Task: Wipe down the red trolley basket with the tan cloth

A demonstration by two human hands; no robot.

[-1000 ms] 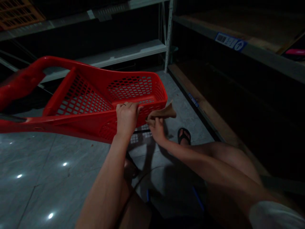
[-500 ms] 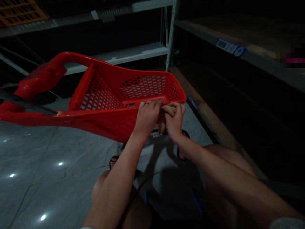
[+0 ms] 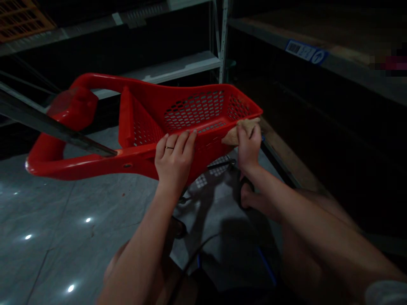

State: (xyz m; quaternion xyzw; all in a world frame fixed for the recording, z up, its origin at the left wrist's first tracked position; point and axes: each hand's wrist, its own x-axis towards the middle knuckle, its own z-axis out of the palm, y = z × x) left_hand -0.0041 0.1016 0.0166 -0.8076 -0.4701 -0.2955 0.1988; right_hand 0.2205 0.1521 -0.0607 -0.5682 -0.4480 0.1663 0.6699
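Note:
A red plastic shopping cart (image 3: 203,148) stands in front of me, its perforated basket open at the top. My left hand (image 3: 174,156) has its fingers hooked over the near rim, a ring on one finger. Near the far right corner of that rim, my right hand (image 3: 248,146) grips a tan cloth (image 3: 233,134) and presses it against the rim. Part of the cloth hangs down the outer side of the basket; the rest is bunched in the fingers.
A grey metal pole (image 3: 63,131) crosses the cart's handle (image 3: 47,163) at left. White metal shelving (image 3: 187,67) stands behind. On the right, a dark shelf carries a blue-and-white label (image 3: 305,51). An orange crate (image 3: 23,19) sits at upper left.
My left hand has moved left along the rim, away from the right one. My right hand has shifted right and up with the cloth. The cart appears turned and moved slightly right.

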